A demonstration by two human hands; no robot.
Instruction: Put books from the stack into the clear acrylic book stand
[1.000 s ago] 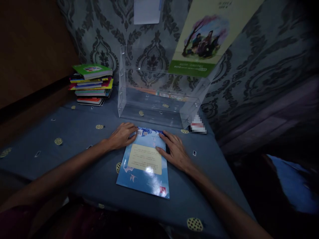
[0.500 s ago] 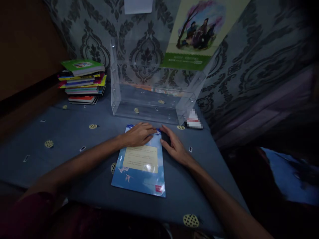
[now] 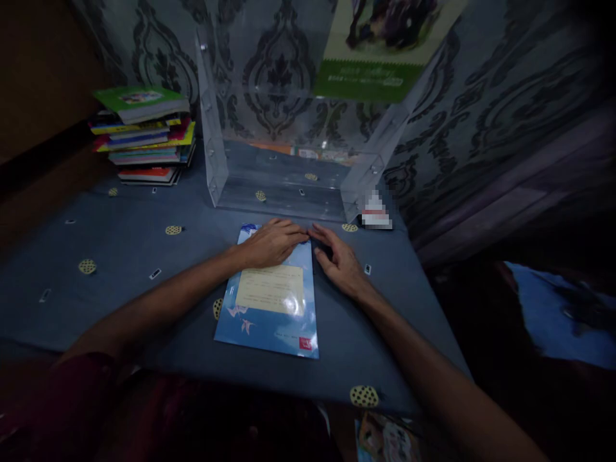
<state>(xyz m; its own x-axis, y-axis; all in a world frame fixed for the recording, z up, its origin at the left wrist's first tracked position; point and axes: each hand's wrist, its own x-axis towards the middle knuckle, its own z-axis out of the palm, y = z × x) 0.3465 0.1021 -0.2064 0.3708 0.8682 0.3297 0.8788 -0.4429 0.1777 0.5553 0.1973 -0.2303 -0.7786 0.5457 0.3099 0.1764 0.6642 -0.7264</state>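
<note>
A blue book (image 3: 269, 330) with a cream text panel lies flat on the cloth-covered table, a small red mark at its near right corner. My left hand (image 3: 274, 244) rests palm down across its far end, fingers stretched toward the right and covering part of the cover. At the book's far right corner is my right hand (image 3: 341, 260), its fingers apart and curved, the fingertips close to those of my left hand. Whether the right fingertips touch the book's edge I cannot tell.
Behind the book stands a clear acrylic rack (image 3: 283, 208) with a green-and-cream book (image 3: 368, 77) on its upper part. A stack of books (image 3: 149, 138) sits at the back left. Right of the rack is a small blurred white object (image 3: 376, 212). The patterned tablecloth (image 3: 129, 237) covers the table.
The view has tilted down slightly, so everything sits higher in the picture. My left hand has slid a little toward the book's right edge; the right thumb has moved off that edge.
</note>
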